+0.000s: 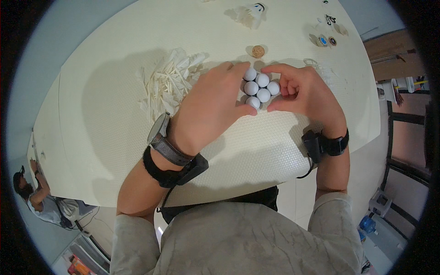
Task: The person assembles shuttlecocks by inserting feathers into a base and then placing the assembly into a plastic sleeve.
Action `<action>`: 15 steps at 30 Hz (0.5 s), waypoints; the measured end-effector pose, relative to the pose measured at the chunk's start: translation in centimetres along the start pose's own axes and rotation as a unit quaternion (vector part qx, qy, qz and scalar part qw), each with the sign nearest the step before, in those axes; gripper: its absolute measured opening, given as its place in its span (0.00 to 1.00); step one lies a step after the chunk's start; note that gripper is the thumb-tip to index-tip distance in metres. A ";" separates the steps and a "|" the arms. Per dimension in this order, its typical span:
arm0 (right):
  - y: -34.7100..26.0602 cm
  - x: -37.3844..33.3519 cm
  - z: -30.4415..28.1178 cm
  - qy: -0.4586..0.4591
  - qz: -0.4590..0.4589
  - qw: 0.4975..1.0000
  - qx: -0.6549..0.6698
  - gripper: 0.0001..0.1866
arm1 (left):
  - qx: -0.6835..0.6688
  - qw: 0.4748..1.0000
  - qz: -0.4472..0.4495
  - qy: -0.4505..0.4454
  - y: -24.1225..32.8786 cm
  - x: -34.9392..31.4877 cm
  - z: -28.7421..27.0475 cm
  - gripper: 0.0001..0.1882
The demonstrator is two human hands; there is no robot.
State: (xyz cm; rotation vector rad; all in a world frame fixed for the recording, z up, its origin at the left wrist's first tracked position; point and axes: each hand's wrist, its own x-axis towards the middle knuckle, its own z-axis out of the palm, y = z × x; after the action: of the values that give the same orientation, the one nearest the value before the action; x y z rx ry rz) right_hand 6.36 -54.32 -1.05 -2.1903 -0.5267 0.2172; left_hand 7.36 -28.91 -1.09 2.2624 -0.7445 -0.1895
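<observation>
Several small white balls point(263, 95) lie packed together on the pale table, in front of me. Along their left side my left hand point(208, 103) spans a column of them, index fingertip at the top ball and thumb at the bottom one. From the right, my right hand point(305, 89) curves around the group. Its index finger and thumb are stretched apart, the other fingers curled beside the rightmost ball. A loose heap of white feathers point(167, 80) spreads just left of my left hand. Beyond the balls sits a round tan cork piece point(258, 51).
A shuttlecock point(250, 16) lies at the far side of the textured table point(238, 160). Small round pieces point(327, 41) are at the far right, and pale stringy bits point(321, 68) lie behind my right hand. Another person point(39, 195) is at the far left.
</observation>
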 end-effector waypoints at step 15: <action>-0.2 0.3 0.1 -0.001 0.021 0.999 -0.031 0.26 | -0.038 0.999 0.002 -0.002 -0.2 0.5 0.1 0.36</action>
State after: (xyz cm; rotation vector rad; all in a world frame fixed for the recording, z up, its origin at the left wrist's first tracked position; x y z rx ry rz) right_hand 6.51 -54.03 -0.93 -2.2629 -0.4957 0.2277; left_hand 7.81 -29.13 -1.29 2.1888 -0.7324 -0.2177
